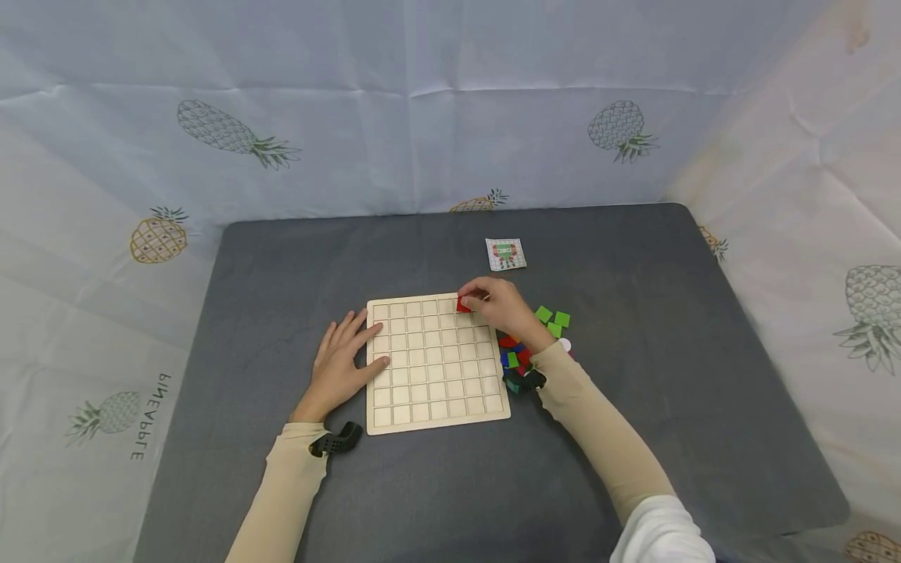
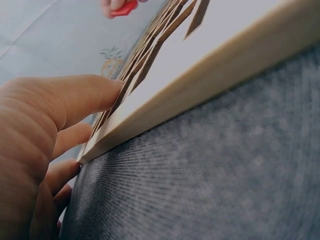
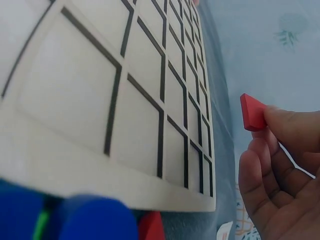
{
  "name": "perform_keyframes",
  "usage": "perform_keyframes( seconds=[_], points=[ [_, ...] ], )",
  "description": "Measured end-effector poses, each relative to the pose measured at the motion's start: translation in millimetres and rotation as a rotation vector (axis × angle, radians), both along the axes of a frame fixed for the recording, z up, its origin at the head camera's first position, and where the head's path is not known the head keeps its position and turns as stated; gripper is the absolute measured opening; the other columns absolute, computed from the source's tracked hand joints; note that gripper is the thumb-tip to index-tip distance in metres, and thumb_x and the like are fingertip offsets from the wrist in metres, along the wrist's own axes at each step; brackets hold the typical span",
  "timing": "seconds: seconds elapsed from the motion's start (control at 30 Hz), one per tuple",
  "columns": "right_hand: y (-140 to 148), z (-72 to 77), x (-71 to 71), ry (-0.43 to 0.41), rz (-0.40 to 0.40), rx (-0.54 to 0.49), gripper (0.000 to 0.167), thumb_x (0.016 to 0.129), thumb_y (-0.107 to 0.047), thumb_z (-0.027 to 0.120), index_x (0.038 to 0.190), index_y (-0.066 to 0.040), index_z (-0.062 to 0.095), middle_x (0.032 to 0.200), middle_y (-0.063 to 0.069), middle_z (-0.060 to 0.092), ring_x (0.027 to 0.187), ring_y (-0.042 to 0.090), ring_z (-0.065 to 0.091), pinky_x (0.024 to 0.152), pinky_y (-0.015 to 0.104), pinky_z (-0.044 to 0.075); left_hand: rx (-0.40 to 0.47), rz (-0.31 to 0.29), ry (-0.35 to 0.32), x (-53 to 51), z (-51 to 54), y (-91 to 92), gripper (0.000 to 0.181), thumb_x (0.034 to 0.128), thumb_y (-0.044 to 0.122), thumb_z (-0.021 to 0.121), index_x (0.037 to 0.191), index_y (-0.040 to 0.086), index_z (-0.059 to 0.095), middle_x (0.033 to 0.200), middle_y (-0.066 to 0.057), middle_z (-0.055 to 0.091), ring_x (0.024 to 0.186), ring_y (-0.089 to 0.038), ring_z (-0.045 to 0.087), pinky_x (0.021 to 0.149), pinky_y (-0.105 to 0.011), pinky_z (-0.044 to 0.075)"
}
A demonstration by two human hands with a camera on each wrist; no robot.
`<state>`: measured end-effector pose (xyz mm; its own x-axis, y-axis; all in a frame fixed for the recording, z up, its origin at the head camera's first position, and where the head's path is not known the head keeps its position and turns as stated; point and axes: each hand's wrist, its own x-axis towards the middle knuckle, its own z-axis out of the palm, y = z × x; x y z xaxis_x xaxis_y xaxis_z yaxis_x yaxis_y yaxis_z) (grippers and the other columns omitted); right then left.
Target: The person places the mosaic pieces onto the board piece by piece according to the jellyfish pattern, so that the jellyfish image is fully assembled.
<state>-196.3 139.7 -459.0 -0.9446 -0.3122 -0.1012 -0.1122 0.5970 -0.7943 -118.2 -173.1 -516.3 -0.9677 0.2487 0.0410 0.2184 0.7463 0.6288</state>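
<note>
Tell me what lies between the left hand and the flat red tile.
The pale wooden grid board, its squares there bare, as the head view shows.

Soft, diffuse light, with a hazy wrist view.
In the head view, the right side cloth (image 1: 795,188) looks warmer than the bluish back cloth (image 1: 450,141), and shadows on the counter (image 1: 676,328) are soft. The left wrist view bleaches the near board (image 2: 225,37) white; the right blurs the foreground blue pieces (image 3: 97,220).
</note>
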Motion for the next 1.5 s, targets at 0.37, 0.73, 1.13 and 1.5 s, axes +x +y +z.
perform_keyframes(
  seconds=[0.37,0.73,1.13,1.5],
  points=[
    [-14.8,-8.5,-0.4,-0.045,0.039,-0.002,0.020,0.101,-0.021,0.064,0.116,-0.011,0.073,0.106,0.007,0.072,0.093,0.020,0.065,0.077,0.032,0.054,0.005,-0.007,-0.019,0.7,1.2,-1.1,0.069,0.0900,0.042,0.074,0.151,0.018,0.051,0.169,-0.009,0.026,0.159,-0.031,0.014,0.130,-0.050,-0.001],
    [-21.8,-13.0,0.5,-0.041,0.047,0.037,0.019,0.102,-0.020,0.063,0.115,-0.012,0.074,0.107,0.007,0.072,0.093,0.021,0.064,0.081,0.034,0.054,-0.004,-0.007,0.007,-0.4,-1.6,-0.8,0.069,0.0891,0.040,0.076,0.150,0.017,0.052,0.168,-0.012,0.028,0.158,-0.033,0.017,0.130,-0.051,0.001],
    [-7.2,-17.5,0.0,0.004,0.012,0.067,0.017,0.100,-0.016,0.064,0.112,-0.010,0.075,0.106,0.009,0.074,0.090,0.021,0.066,0.079,0.034,0.055,-0.003,0.002,0.020,-1.0,-1.9,-0.7,0.069,0.0886,0.039,0.076,0.149,0.017,0.053,0.167,-0.012,0.029,0.158,-0.033,0.017,0.130,-0.051,0.002],
    [-4.4,-18.6,3.9,0.003,0.033,0.157,0.018,0.101,-0.016,0.063,0.113,-0.010,0.075,0.110,0.010,0.073,0.092,0.022,0.064,0.084,0.036,0.056,0.004,-0.001,0.005,-0.9,-1.1,0.1,0.069,0.0893,0.039,0.076,0.150,0.018,0.051,0.168,-0.011,0.028,0.159,-0.032,0.015,0.130,-0.050,0.000]
  ],
)
